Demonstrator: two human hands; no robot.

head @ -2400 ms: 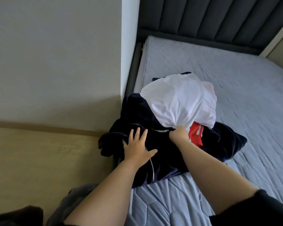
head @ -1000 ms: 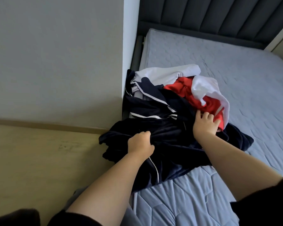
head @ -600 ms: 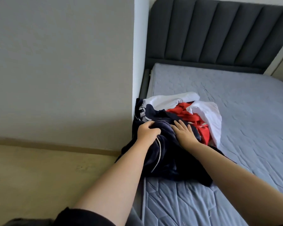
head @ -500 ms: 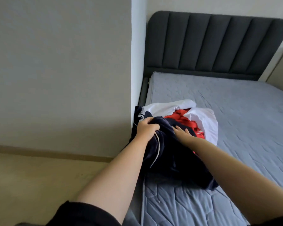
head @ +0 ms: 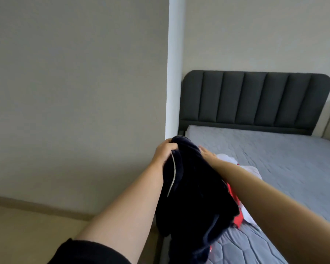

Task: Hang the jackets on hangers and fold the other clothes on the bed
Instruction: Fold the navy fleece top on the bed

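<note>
Head: navy garment [head: 192, 189] between hands [head: 164, 151] [head: 208, 155]

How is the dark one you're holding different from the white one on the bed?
The dark garment is navy with a thin pale stripe; the white garment is white. The dark garment hangs lifted, gripped by the left hand; the white garment lies crumpled on the bed. Both are soft cloth.

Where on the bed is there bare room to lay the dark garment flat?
Bare mattress runs from the headboard down the side right of the white clothes. A smaller bare strip lies at the near edge, below the red garment. Crowded: the wall-side edge, where the left hand grips the dark garment over them.
</note>
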